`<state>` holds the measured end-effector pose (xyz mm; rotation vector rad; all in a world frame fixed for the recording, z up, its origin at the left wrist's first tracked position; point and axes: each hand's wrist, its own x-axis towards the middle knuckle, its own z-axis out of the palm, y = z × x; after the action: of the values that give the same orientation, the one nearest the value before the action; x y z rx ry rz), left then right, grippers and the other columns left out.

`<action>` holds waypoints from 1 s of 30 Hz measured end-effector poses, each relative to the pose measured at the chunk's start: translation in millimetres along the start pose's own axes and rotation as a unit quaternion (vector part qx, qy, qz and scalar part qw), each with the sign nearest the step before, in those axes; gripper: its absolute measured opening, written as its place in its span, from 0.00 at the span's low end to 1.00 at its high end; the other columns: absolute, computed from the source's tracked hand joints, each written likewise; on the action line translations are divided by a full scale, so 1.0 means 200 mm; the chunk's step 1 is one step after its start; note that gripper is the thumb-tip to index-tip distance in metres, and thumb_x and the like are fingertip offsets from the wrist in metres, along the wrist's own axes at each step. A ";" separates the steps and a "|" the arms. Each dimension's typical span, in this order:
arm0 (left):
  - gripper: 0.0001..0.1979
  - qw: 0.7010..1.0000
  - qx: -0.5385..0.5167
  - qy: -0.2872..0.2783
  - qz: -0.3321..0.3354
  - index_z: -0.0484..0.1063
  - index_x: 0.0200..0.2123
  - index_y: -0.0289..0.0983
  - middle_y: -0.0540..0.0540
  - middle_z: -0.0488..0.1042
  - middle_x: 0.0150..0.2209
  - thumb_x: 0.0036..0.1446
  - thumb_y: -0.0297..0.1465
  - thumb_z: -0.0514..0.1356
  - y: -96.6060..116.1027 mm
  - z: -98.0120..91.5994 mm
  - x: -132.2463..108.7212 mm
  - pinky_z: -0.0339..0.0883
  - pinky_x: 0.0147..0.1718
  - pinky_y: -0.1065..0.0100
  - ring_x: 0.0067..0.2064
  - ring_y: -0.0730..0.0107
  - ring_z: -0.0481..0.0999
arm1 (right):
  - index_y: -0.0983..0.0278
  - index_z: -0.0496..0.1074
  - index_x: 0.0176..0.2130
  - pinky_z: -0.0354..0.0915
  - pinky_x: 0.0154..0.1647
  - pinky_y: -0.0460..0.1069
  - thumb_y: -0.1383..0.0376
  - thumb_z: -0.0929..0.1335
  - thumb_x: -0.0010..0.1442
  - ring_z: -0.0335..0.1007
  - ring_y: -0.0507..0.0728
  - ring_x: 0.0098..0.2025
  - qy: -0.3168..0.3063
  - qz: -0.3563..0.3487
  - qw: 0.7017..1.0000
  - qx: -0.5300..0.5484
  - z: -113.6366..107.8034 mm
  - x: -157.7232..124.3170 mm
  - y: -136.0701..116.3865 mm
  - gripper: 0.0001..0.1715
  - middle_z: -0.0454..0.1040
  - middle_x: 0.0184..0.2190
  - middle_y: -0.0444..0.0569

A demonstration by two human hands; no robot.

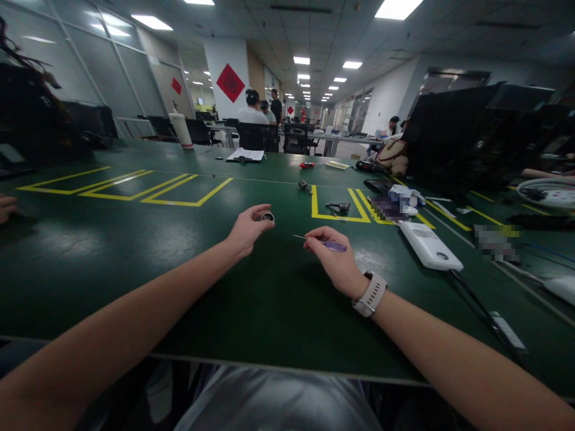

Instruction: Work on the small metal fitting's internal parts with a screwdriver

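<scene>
My left hand (247, 230) pinches a small round metal ring-like part (267, 216), its dark hollow facing me, between thumb and fingers above the green table (269, 305). To the right, my right hand (330, 254) is closed around a screwdriver (335, 245) with a clear purple handle. Its thin shaft points left toward the ring part, and the two are apart. Beyond my right hand, a dark metal fitting (340, 206) lies inside a yellow taped outline, and a similar small metal part (305, 187) lies just outside it.
A white device (429, 245) with a black cable sits at the right. Farther back are a red-handled screwdriver (308, 165), a clipboard with paper (245, 154) and a white tumbler (181, 130). Another person's hand (6, 208) rests at the left edge. People sit in the background.
</scene>
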<state>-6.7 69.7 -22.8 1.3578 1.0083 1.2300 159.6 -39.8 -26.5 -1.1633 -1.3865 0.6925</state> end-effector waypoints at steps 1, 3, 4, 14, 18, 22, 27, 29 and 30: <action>0.23 0.999 0.037 -0.013 0.016 0.73 0.41 0.36 0.46 0.73 0.36 0.37 0.19 0.63 0.00 -0.01 0.01 0.67 0.42 0.64 0.36 0.68 0.74 | 0.65 0.70 0.31 0.65 0.35 0.50 0.64 0.67 0.53 0.69 0.54 0.31 -0.002 0.021 0.999 0.024 0.00 0.00 0.01 0.05 0.72 0.27 0.45; 0.22 0.988 0.132 -0.043 0.071 0.74 0.38 0.37 0.46 0.73 0.35 0.34 0.19 0.65 -0.01 -0.04 0.02 0.65 0.44 0.63 0.37 0.66 0.73 | 0.65 0.70 0.30 0.64 0.33 0.49 0.64 0.68 0.52 0.68 0.53 0.30 -0.007 0.055 0.996 0.065 0.00 0.00 0.02 0.06 0.71 0.25 0.44; 0.20 0.976 0.178 -0.059 0.108 0.76 0.36 0.37 0.47 0.73 0.34 0.34 0.20 0.65 -0.01 -0.04 0.02 0.63 0.45 0.63 0.38 0.64 0.72 | 0.65 0.70 0.30 0.64 0.32 0.48 0.63 0.68 0.51 0.67 0.52 0.29 -0.009 0.066 0.994 0.082 0.00 0.00 0.02 0.06 0.70 0.25 0.43; 0.12 0.815 0.487 -0.132 0.285 0.70 0.27 0.35 0.46 0.66 0.32 0.44 0.38 0.65 0.00 0.00 -0.04 0.61 0.31 0.66 0.34 0.64 0.67 | 0.65 0.71 0.27 0.63 0.32 0.47 0.61 0.70 0.51 0.66 0.50 0.27 -0.057 0.064 0.974 0.211 -0.01 -0.03 -0.07 0.08 0.70 0.23 0.43; 0.11 0.859 0.407 -0.149 0.273 0.66 0.27 0.34 0.49 0.66 0.29 0.44 0.33 0.64 -0.02 0.01 -0.06 0.59 0.29 0.68 0.31 0.70 0.66 | 0.64 0.74 0.30 0.64 0.35 0.50 0.61 0.65 0.57 0.69 0.53 0.31 -0.085 0.025 0.975 0.206 -0.03 -0.03 -0.08 0.12 0.73 0.27 0.46; 0.09 0.890 0.331 -0.197 0.242 0.67 0.27 0.34 0.51 0.67 0.26 0.48 0.34 0.61 -0.04 0.03 -0.08 0.58 0.27 0.70 0.28 0.72 0.66 | 0.64 0.74 0.30 0.65 0.35 0.50 0.61 0.63 0.60 0.70 0.54 0.32 -0.097 -0.016 0.991 0.093 -0.03 -0.05 -0.09 0.14 0.73 0.27 0.46; 0.09 0.889 0.332 -0.185 0.255 0.65 0.24 0.34 0.52 0.65 0.24 0.47 0.34 0.61 -0.05 0.04 -0.11 0.56 0.25 0.71 0.26 0.74 0.64 | 0.65 0.72 0.30 0.64 0.36 0.50 0.64 0.62 0.60 0.69 0.55 0.34 -0.089 -0.107 0.986 -0.086 0.00 -0.08 -0.11 0.12 0.73 0.29 0.48; 0.09 0.883 0.342 -0.177 0.267 0.64 0.23 0.35 0.52 0.64 0.23 0.47 0.33 0.60 -0.06 0.05 -0.11 0.56 0.25 0.71 0.26 0.74 0.64 | 0.65 0.72 0.32 0.63 0.37 0.51 0.65 0.62 0.60 0.69 0.55 0.34 -0.091 -0.123 0.980 -0.123 0.01 -0.08 -0.11 0.11 0.73 0.30 0.49; 0.08 0.880 0.347 -0.175 0.274 0.64 0.23 0.35 0.52 0.64 0.24 0.48 0.33 0.59 -0.06 0.05 -0.11 0.55 0.25 0.71 0.26 0.74 0.64 | 0.65 0.72 0.32 0.63 0.37 0.51 0.65 0.62 0.60 0.69 0.55 0.34 -0.094 -0.124 0.979 -0.131 0.01 -0.08 -0.11 0.11 0.73 0.31 0.49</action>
<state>0.3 48.7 -38.4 2.4636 0.8534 0.9669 149.6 -61.8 -13.8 -1.1209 -1.7904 0.4595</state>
